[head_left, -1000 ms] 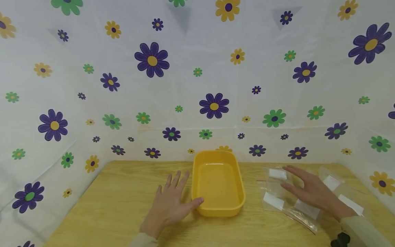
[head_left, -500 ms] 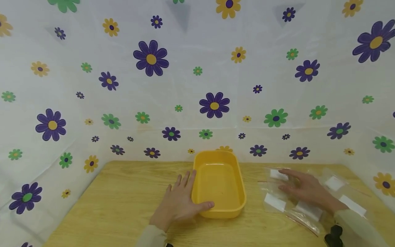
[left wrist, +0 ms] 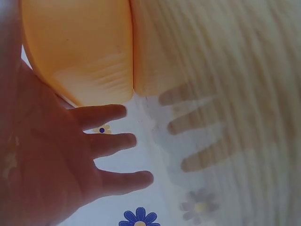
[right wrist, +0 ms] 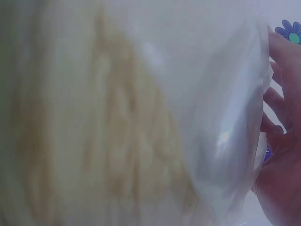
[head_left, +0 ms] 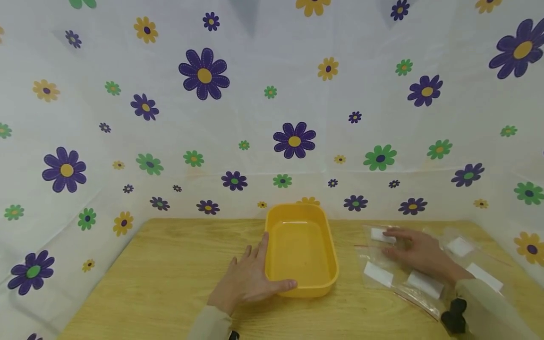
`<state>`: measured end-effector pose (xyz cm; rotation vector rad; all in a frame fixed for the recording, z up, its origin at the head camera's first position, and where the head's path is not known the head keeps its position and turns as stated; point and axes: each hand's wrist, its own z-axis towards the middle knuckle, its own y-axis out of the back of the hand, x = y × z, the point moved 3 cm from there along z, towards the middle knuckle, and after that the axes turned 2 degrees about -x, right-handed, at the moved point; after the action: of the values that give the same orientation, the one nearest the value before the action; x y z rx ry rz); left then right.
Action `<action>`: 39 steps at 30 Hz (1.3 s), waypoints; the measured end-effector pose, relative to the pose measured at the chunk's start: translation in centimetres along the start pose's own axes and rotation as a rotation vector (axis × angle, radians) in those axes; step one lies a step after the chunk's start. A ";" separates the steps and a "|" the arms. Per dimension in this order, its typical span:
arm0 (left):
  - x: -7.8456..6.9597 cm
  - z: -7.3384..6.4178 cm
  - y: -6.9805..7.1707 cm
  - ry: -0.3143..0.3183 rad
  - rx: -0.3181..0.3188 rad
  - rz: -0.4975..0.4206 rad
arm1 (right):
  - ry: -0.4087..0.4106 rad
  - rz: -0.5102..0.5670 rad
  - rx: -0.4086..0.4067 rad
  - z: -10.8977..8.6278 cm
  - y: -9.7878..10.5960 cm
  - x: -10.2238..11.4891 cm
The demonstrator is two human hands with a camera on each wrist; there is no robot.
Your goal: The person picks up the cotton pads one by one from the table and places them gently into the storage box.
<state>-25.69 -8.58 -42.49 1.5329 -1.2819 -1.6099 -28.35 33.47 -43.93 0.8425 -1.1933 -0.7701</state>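
A yellow plastic tray (head_left: 299,248) stands on the wooden table. My left hand (head_left: 246,281) lies along its left side, thumb over the near-left corner of the rim. In the left wrist view, that hand's fingers (left wrist: 117,181) are straight and spread beside the tray's outer wall (left wrist: 84,52). At the right, my right hand (head_left: 420,252) is over several clear zip bags with white inserts. Its fingertips touch or hover by the far-left bag (head_left: 378,235), thumb and index finger apart. In the right wrist view, clear plastic (right wrist: 225,122) partly covers the fingers.
More zip bags lie around the right hand, including a near-left one (head_left: 378,274), a near one (head_left: 425,283) and two at the right (head_left: 484,277). Behind the table (head_left: 170,264) hangs a white flowered sheet (head_left: 255,118), which also runs along both sides.
My left hand has moved right, up against the tray, its thumb now over the rim. My right hand has lowered slightly onto the bags, its fingers bending a little more.
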 end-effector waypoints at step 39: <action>-0.1 -0.4 0.3 0.004 0.050 -0.068 | 0.048 0.155 0.019 1.4 -0.3 -0.3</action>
<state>-25.35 -8.68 -42.11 1.6251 -1.2900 -1.6270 -29.82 33.35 -44.14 0.7698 -1.2093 -0.6098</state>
